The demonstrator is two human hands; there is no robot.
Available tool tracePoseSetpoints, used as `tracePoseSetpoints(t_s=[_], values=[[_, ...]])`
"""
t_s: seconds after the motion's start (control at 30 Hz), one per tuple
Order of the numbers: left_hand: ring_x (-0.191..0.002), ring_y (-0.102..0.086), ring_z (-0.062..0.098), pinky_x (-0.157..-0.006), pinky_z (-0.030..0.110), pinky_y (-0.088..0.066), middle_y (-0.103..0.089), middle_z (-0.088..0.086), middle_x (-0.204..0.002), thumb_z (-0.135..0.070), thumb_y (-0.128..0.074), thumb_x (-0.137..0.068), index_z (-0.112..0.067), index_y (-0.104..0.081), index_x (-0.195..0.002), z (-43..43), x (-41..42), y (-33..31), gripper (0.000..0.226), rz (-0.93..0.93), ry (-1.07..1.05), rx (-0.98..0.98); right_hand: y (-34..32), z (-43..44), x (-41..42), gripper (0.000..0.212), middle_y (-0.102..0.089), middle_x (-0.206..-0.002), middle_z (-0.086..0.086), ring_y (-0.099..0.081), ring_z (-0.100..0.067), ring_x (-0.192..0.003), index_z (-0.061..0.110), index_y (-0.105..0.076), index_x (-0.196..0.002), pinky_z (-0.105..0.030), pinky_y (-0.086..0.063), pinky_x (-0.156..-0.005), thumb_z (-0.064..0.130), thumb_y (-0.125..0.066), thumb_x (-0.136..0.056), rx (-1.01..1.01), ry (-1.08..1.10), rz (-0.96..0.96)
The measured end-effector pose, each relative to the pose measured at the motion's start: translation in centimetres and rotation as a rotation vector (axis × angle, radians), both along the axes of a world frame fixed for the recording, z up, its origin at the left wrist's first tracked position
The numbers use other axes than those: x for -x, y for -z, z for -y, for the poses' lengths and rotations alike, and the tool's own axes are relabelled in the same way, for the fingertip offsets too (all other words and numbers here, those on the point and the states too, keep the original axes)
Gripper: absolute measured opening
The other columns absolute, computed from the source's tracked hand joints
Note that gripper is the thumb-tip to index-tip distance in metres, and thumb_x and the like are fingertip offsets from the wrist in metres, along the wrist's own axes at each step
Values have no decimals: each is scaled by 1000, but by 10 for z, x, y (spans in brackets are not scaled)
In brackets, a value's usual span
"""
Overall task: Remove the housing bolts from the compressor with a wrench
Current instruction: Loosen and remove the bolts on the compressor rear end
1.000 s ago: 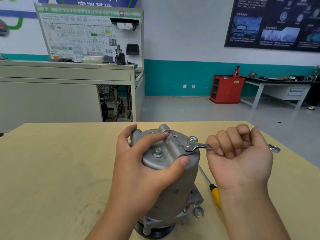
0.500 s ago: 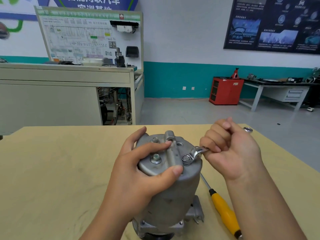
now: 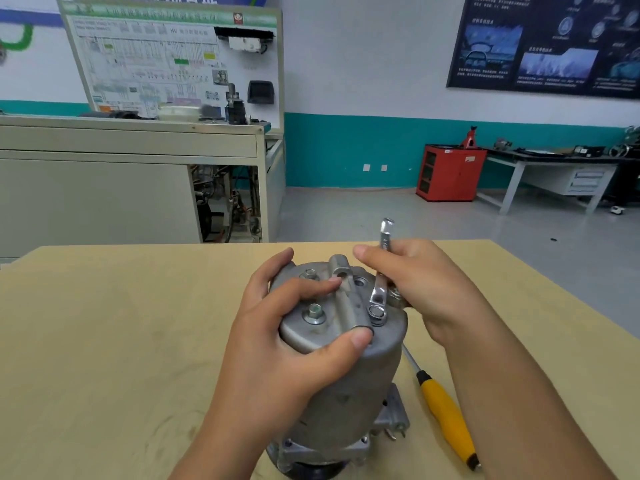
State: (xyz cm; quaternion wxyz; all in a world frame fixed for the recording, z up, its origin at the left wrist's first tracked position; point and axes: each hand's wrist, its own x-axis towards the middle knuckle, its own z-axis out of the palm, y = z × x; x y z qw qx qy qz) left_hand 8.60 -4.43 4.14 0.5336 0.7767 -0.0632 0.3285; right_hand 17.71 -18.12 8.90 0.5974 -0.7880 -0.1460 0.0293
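A grey metal compressor [image 3: 349,386] stands upright on the yellow table [image 3: 104,341]. My left hand [image 3: 287,344] grips its top cap, thumb on the near rim and fingers across the top. Two hex bolts show on the cap: one near [image 3: 314,312] and one far [image 3: 309,274]. My right hand [image 3: 426,289] holds a silver wrench [image 3: 381,271]. The wrench's ring end sits over a bolt [image 3: 376,311] at the cap's right edge, and its handle points up and away from me.
A yellow-handled screwdriver [image 3: 446,417] lies on the table right of the compressor, under my right forearm. Beyond the table stand a training bench with a wiring board [image 3: 173,64], a red cabinet [image 3: 450,173] and a workbench [image 3: 554,171].
My right hand has swung the wrench handle from pointing right to pointing away from me, turning it counter-clockwise on the right-edge bolt. My left hand keeps its grip on the compressor.
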Motion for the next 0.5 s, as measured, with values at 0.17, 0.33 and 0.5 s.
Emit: tracePoseSetpoints(t_s=[0.17, 0.33, 0.5], values=[[-130, -33, -13, -87, -3, -30, -39, -34, -133, -65, -69, -47, -46, -62, -94, -2, 1, 1, 51, -28, 1, 4, -24, -8, 0, 40, -39, -41, 8, -35, -9, -41, 10, -54, -57, -24, -27, -47, 36, -66, -85, 364, -16, 210], [-126, -36, -16, -85, -3, -30, -36, -39, -133, -67, -68, -46, -47, -58, -93, -2, 2, 2, 52, -48, -13, 10, -28, -22, 11, 43, -39, -62, -17, -36, -15, -52, -2, -56, -70, -30, -26, -49, 36, -61, -89, 514, -55, 439], [-125, -35, -18, -85, -4, -29, -34, -39, -133, -68, -67, -45, -46, -57, -91, -2, 3, 2, 52, -55, -11, 16, -32, -23, 13, 50, -29, -55, -8, -25, -17, -52, 12, -38, -52, -31, -19, -50, 34, -59, -91, 558, -94, 499]])
